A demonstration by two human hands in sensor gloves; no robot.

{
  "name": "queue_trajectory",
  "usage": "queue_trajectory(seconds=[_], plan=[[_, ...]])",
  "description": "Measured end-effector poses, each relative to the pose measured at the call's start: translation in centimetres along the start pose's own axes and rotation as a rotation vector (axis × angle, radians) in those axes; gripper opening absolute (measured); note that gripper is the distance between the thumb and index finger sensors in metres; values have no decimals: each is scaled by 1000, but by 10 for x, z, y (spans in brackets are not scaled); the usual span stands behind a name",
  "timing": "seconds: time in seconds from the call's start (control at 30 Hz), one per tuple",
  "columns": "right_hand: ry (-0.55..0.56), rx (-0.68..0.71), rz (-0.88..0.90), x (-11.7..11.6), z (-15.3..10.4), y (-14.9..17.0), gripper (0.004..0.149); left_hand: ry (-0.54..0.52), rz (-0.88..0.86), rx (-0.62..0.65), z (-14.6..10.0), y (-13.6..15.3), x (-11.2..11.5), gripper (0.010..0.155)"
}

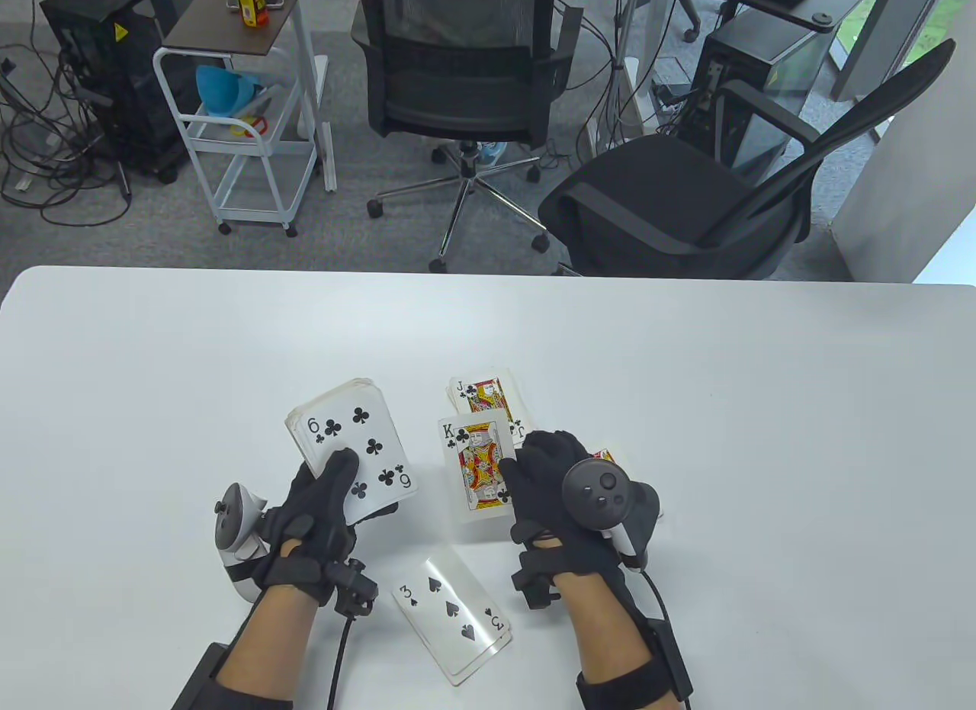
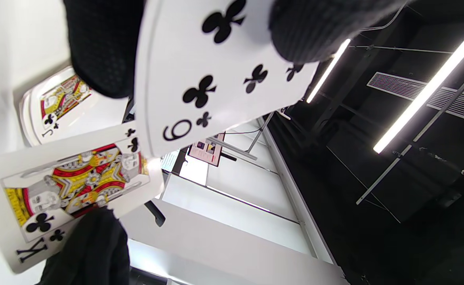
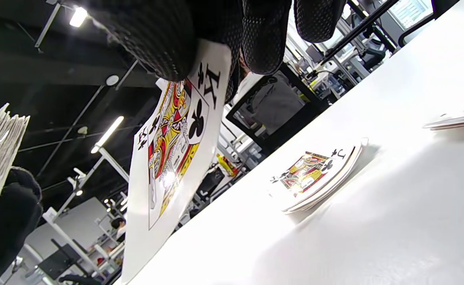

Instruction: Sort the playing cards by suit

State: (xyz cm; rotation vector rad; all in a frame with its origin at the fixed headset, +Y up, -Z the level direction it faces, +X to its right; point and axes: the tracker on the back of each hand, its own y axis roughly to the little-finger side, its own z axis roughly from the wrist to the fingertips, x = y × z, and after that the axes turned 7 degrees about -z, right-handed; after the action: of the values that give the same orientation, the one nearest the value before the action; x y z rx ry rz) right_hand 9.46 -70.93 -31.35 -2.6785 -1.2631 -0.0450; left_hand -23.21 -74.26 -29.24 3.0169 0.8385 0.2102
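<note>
On the white table (image 1: 686,374), everything sits relative to the club pile (image 1: 496,396), a small face-up stack topped by the jack of clubs. Nearer the person and to its left, the left hand (image 1: 320,504) grips the deck (image 1: 352,449), thumb across the top card, marked 6 with club pips. Just in front of the pile, the right hand (image 1: 549,473) pinches the king of clubs (image 1: 476,470) by its edge, lifted and tilted, showing a K. Nearest the person lies the spade pile (image 1: 454,615), a 3 on top. A red-printed pile (image 3: 459,116) lies right of the club pile.
</note>
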Motion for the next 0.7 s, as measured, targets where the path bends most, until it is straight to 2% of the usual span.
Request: queue_trajectory(seconds=[0.17,0.27,0.33,0.5,0.7], plan=[[46,-53,-64,6,10,7,38,-2,-5,-3,2,1,1,60],[51,-90,-174,5,31,8,38,5,1,-12,4,3,2,60],[9,-124,-221,-1,49,9,38,3,2,-16,4,5,3,60],[-123,-180,-351,-21,104,1,38,3,18,-24,4,5,2,60],[-235,-236,-550,-64,136,-3,38,12,24,-29,5,7,4,60]])
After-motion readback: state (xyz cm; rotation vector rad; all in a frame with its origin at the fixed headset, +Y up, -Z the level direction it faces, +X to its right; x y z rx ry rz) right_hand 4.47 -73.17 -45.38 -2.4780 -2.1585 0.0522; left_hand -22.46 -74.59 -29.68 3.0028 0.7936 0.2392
